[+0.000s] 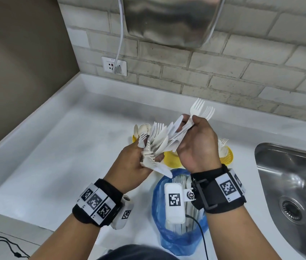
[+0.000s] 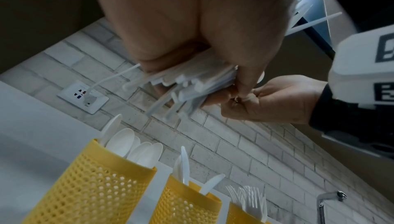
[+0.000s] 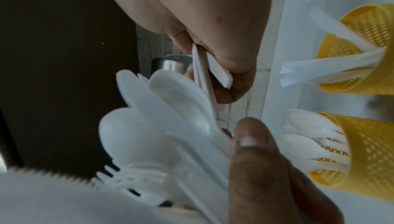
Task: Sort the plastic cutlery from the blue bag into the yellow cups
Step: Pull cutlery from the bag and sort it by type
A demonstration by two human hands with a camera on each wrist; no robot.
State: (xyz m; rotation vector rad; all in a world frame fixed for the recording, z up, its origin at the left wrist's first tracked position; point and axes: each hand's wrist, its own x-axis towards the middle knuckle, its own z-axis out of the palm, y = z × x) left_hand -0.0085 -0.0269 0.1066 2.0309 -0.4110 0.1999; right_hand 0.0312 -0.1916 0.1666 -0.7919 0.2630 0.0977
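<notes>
My left hand [image 1: 139, 158] grips a fanned bundle of white plastic cutlery [image 1: 159, 143] with spoons, forks and knives mixed, held above the cups. My right hand [image 1: 190, 126] pinches the handles of two forks [image 1: 202, 109] at the bundle's right end, tines pointing up. Three yellow perforated cups stand behind the hands: a spoon cup [image 2: 95, 185], a knife cup [image 2: 187, 207] and a fork cup [image 2: 241, 214]. The blue bag [image 1: 178, 239] lies open under my right wrist with more cutlery inside. In the right wrist view my fingers [image 3: 232, 69] clamp thin handles beside the spoon bowls [image 3: 170, 109].
A steel sink [image 1: 294, 184] lies to the right of the white counter [image 1: 64, 147]. A brick wall with a socket [image 1: 114, 66] and a metal dispenser [image 1: 170, 19] is behind. A faucet [image 2: 328, 199] shows near the fork cup.
</notes>
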